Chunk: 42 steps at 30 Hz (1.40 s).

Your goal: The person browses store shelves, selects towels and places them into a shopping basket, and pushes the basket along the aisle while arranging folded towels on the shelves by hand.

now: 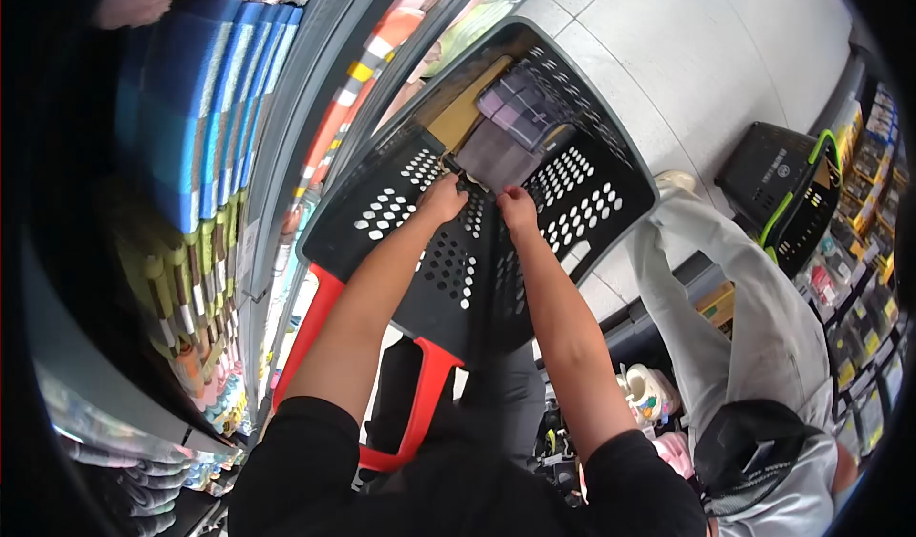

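A black shopping basket [444, 279] with round holes and red handles [434, 384] is in front of me. Inside, at its far end, lies a folded greyish-purple towel [499, 153]. Beyond it sits a folded purple plaid towel [525, 107], with a brown cardboard piece [463, 107] along the left side. My left hand [443, 198] is closed at the near left corner of the greyish towel, its fingertips partly hidden. At the near right corner my right hand [517, 209] pinches the same towel's edge.
Shelves of folded blue towels [191, 107] and green ones [191, 298] rise on the left. On the right stand a person in light trousers [773, 298] and another black basket [768, 174] with green handles. Packaged goods [863, 336] hang farther right. Pale floor tiles [668, 50] lie ahead.
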### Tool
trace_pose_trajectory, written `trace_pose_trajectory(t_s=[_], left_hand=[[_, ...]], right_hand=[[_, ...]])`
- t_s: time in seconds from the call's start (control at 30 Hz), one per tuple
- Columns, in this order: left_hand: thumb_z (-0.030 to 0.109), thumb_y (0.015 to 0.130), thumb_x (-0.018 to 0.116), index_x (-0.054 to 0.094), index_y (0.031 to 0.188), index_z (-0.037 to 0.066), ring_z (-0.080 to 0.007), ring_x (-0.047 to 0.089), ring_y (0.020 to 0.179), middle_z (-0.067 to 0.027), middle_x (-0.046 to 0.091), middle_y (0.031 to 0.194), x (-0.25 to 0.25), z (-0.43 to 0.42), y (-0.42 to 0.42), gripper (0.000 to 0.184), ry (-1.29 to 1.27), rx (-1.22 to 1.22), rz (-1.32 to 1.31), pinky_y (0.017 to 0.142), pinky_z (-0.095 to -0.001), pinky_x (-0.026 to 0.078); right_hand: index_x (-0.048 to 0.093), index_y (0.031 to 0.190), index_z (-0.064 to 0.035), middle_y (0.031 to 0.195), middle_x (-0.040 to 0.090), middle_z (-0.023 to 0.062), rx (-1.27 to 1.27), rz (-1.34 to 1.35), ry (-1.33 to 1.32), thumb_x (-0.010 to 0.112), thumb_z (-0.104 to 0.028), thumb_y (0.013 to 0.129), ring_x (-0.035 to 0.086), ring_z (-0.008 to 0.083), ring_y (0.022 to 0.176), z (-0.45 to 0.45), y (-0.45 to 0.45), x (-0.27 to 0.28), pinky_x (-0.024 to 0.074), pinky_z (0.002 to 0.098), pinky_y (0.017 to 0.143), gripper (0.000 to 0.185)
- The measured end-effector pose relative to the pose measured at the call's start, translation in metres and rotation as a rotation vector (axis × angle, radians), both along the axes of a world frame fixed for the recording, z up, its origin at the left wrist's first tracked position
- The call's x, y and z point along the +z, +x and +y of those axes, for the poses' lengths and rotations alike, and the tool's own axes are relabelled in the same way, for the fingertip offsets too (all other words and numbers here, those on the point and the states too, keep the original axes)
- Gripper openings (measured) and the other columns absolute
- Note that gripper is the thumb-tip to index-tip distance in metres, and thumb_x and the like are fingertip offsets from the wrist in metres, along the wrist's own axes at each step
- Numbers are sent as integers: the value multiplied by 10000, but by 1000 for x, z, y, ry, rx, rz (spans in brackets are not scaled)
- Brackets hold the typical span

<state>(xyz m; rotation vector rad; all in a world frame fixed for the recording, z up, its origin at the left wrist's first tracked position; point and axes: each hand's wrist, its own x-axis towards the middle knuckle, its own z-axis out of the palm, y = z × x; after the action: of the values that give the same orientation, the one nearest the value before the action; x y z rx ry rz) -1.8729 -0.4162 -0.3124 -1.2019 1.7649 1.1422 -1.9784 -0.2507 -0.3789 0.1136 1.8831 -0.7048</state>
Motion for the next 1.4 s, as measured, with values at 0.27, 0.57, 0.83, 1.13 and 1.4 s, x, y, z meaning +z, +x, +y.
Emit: trace_pose_trajectory(t_s=[0.27, 0.57, 0.83, 1.13, 1.4], left_hand=[[333, 844, 707, 441, 1376, -1, -366, 473, 1306, -243, 489, 1401, -133, 4, -23, 683, -156, 31, 17, 1070, -450, 414], [441, 718, 802, 497, 1340, -35, -379, 483, 1305, -244, 534, 1365, -194, -8, -38, 840, 51, 143, -97, 1078, -439, 408], [241, 639, 788, 572, 1015, 11, -384, 572, 1097, -219, 601, 1103, -146, 44, -38, 491, -252, 13, 390, 963, -448, 448], [317, 641, 757, 514, 973, -9, -475, 646, 923, -292, 668, 963, -85, 39, -60, 524, -148, 157, 87, 880, -482, 512], [291, 766, 726, 563, 1176, -94, -303, 674, 1005, -213, 657, 1112, -45, -38, -24, 585, 312, 952, 172, 858, -405, 545]], right_hand=[[641, 1160, -3, 1066, 703, 200, 204, 86, -16, 624, -282, 831, 670, 330, 1038, -26, -28, -26, 504, 389, 921, 432], [631, 1142, -17, 1062, 693, 209, 478, 209, 55, 613, -306, 842, 656, 370, 1025, -19, -51, -79, 507, 428, 905, 418], [567, 1213, 41, 1158, 647, 270, 303, 286, 253, 597, -217, 818, 616, 391, 1120, -3, -60, -116, 480, 432, 970, 473], [574, 1226, 60, 1150, 659, 259, 177, 200, 238, 591, -289, 868, 632, 382, 1105, 12, -69, -100, 471, 424, 959, 501], [561, 1295, -1, 1218, 636, 161, -371, -336, 94, 541, -472, 938, 617, 313, 1100, 8, -74, -68, 477, 474, 921, 591]])
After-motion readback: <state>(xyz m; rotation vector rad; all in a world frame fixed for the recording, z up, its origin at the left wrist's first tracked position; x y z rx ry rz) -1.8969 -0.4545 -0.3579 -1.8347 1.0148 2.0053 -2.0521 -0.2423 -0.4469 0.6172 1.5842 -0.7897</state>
